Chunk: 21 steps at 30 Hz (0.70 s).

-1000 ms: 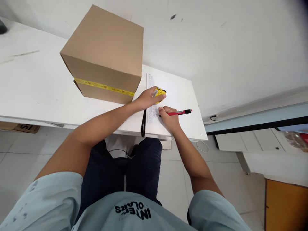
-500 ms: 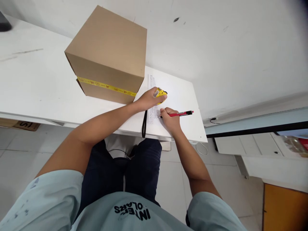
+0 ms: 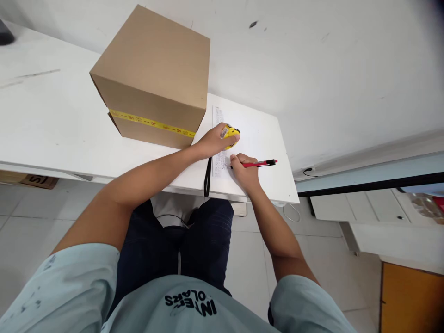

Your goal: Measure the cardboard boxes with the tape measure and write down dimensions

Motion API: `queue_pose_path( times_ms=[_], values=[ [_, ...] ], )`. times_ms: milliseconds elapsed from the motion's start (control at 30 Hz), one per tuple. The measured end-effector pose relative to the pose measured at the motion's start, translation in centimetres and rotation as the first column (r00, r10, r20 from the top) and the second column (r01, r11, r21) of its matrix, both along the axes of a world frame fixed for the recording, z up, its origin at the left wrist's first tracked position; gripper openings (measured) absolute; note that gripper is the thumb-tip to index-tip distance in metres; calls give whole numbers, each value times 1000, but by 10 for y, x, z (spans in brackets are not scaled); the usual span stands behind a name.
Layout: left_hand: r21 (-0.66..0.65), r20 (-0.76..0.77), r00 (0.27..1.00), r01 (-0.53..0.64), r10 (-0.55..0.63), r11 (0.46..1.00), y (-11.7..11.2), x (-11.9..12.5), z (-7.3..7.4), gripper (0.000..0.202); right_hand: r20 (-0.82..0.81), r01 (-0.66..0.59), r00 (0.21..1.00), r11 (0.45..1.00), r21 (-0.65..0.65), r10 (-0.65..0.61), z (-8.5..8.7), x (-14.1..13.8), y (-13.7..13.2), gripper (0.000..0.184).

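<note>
My left hand is closed round a yellow tape measure, resting over a sheet of paper. From under that hand a black wrist strap hangs to the table's front edge. My right hand grips a red and black pen, its tip low over the paper beside the handwriting. Dense lines of writing cover the left part of the sheet. A large cardboard box with a strip of yellow printed tape stands just left of the paper.
The white table runs along a white wall. My legs are under its front edge. A black cable lies by the wall at the right, near a low white cabinet. Another cardboard box shows below the table at the left.
The whole view has shifted very slightly. Both hands keep their grip and stay in nearly the same place on the paper.
</note>
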<state>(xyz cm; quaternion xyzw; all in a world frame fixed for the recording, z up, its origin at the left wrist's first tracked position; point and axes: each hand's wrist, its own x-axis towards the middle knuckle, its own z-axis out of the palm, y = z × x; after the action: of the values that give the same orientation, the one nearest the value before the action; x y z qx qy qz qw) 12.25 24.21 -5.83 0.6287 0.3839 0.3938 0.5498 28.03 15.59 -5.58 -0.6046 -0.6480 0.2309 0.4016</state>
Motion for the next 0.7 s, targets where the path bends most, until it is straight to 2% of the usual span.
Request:
queue_pose_path(
  times_ms=[167,267,367,433,533,600,700],
  values=[
    [1,14,1000,7,-7,1000,1,0,-1,39,-45,43,998,999,11,-43,-4,2,0,42],
    [21,29,1000,-4,4,1000,2,1,-2,39,-135,83,988,991,107,-69,-7,5,0,42],
    [23,29,999,-19,18,1000,3,2,-4,40,-180,207,968,960,187,-173,-7,13,7,45],
    [15,37,999,-17,16,1000,4,2,-4,40,-86,277,961,930,242,-264,-5,22,17,40],
    [-9,66,998,-21,21,1000,4,3,-1,36,132,277,935,910,308,-329,-4,41,35,28],
    [-34,82,995,-46,49,998,4,4,2,32,230,300,905,921,249,-357,-9,50,46,37],
    [-54,77,994,-74,78,996,5,3,6,31,310,375,871,923,82,-382,-18,54,58,49]
  ],
)
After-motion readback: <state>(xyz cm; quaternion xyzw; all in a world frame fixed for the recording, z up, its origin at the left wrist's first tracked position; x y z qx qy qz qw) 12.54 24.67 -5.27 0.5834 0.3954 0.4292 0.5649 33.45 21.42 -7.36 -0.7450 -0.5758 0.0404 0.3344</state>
